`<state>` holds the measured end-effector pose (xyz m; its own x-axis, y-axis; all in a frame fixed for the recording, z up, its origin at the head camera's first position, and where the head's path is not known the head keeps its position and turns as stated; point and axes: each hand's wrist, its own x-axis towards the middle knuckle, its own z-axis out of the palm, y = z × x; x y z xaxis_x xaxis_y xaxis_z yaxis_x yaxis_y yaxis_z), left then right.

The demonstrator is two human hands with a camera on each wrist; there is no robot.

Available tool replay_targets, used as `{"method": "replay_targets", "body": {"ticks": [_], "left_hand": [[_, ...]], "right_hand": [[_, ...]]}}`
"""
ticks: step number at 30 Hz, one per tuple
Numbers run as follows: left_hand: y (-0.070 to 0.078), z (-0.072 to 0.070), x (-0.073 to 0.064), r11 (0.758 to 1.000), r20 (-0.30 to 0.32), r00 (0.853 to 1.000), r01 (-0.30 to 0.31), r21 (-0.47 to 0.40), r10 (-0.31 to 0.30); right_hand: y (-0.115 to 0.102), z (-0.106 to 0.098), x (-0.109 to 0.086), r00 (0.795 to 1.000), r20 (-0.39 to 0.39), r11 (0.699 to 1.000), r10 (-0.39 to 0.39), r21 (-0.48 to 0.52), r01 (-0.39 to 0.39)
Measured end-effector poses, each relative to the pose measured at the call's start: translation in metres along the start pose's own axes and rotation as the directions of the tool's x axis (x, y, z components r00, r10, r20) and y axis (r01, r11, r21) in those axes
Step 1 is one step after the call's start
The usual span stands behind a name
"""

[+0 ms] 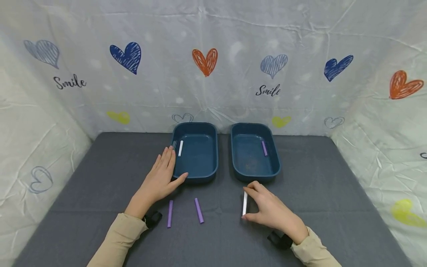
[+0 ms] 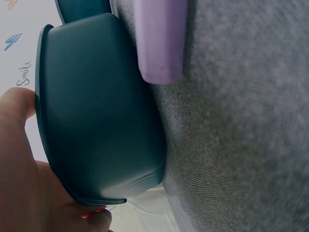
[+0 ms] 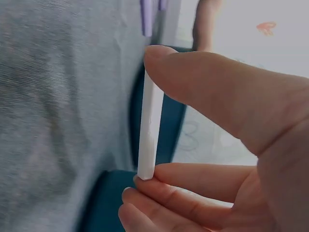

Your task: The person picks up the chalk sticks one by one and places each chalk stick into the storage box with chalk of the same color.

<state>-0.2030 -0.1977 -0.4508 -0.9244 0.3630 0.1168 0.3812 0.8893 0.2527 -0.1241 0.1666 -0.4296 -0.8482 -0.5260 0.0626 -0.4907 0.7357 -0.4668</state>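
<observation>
My right hand (image 1: 271, 209) pinches a stick of white chalk (image 3: 151, 128) by its two ends, thumb at one and fingertips at the other, in front of the right blue tray (image 1: 256, 176). My left hand (image 1: 161, 178) lies against the left blue tray (image 1: 200, 180), its fingers stretched along the left side and the thumb over the front rim. One white chalk (image 1: 180, 148) is inside that tray; a purple chalk (image 1: 264, 148) is in the right one. Between my hands, two purple chalks (image 1: 170, 214) lie apart on the grey cloth.
The grey cloth-covered table (image 1: 220, 244) spreads around the trays. Behind them hangs a white curtain (image 1: 233, 22) printed with hearts and "Smile", and it also encloses both sides. Each wrist wears a black strap-on device (image 1: 280, 239).
</observation>
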Motion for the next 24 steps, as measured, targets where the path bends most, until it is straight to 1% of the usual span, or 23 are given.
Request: {"method": "replay_targets", "body": {"ticks": [4, 14, 20, 24], "left_hand": [[0.000, 0.000, 0.000, 1.000, 0.001, 1.000, 0.001, -0.003, -0.001], [0.001, -0.001, 0.000, 1.000, -0.011, 1.000, -0.003, 0.006, 0.004], [0.001, 0.000, 0.000, 1.000, 0.005, 1.000, 0.002, 0.000, -0.002], [0.001, 0.000, 0.000, 1.000, 0.004, 1.000, 0.005, 0.002, -0.005]], "right_hand": [[-0.004, -0.005, 0.005, 1.000, -0.012, 1.000, -0.007, -0.008, 0.007], [-0.012, -0.018, 0.020, 1.000, 0.005, 1.000, -0.003, 0.000, 0.003], [-0.013, -0.023, 0.032, 0.999, -0.024, 0.999, -0.035, 0.002, 0.035], [-0.015, -0.025, 0.041, 0.997, -0.035, 0.998, -0.065, -0.006, 0.065]]}}
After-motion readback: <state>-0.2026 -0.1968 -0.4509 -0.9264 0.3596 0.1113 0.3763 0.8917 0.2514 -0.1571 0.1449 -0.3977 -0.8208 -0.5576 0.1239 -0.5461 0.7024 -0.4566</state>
